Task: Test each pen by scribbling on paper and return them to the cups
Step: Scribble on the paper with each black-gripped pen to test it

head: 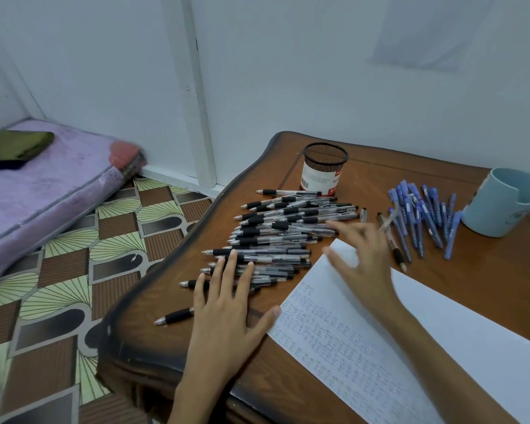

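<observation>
A big pile of black-grip clear pens (276,237) lies on the brown wooden table (471,286). My left hand (227,304) rests flat on the near end of the pile, fingers straight. My right hand (361,255) hovers, blurred, with spread fingers over the top corner of the white paper (410,341), holding nothing. Several blue pens (423,218) lie to the right, next to a light blue cup (502,203). A black mesh cup (323,169) stands behind the black pens. One black pen (173,316) lies apart by the table's left edge.
The table's curved edge (153,276) drops to a patterned floor (74,270) on the left. A purple mattress (43,191) with a green bundle (16,145) lies by the white wall. Faint scribbles cover the paper's left part.
</observation>
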Demonstrator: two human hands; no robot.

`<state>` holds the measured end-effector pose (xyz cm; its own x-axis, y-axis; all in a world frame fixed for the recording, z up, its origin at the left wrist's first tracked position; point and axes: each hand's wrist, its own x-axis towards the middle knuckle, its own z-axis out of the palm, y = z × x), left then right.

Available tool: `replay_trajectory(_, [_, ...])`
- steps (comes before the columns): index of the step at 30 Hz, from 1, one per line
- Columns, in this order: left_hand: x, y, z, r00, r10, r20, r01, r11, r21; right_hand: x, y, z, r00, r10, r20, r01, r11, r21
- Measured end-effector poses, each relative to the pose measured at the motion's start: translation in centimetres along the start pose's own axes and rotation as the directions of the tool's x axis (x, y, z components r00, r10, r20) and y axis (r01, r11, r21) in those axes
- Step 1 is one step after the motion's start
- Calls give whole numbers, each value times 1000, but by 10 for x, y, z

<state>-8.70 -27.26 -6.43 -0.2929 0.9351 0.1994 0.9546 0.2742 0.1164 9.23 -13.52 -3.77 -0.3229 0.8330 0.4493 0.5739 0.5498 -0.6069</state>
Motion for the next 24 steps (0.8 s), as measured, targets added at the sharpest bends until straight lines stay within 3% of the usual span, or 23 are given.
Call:
replay_trajectory(2, [0, 0, 0, 1000, -1, 2, 1, 1000, -4, -10, -13, 12, 980, -53, 193, 45, 998, 46])
replay_trajectory(4, [1, 0, 1, 1000, 3, 3, -3, 1000, -3, -16, -14, 21, 960, -72, 270, 62, 997, 46])
replay_trajectory(9, [1, -1, 2, 1000, 14, -9, -15, 1000, -22, -14, -14, 24, 985, -66, 160, 47, 992, 116])
replay_trajectory(13, [0, -1, 1, 1000, 17, -5, -17, 999, -38, -14, -17, 19, 977, -3, 214, -41, 980, 197])
replay_trajectory(15, [-1, -1, 0, 1000, 17, -7, -18, 999, -45, -13, -18, 15, 974, 82, 210, -149, 934, 324])
replay_trajectory(17, [-1, -1, 0, 1000, 15, -5, -15, 998, -62, -7, -18, 9, 961, 208, 181, -275, 785, 555])
replay_trajectory(20, [-1, -1, -1, 1000, 13, 7, -12, 998, -63, 5, -9, -3, 896, 389, 212, -366, 381, 849])
replay_trajectory(22, [0, 0, -1, 1000, 14, 15, -13, 999, -49, 11, -1, -11, 846, 449, 288, -345, 49, 938])
replay_trajectory(24, [0, 0, -2, 1000, 12, 19, -11, 999, -41, 16, 7, -19, 798, 479, 366, -310, -195, 931])
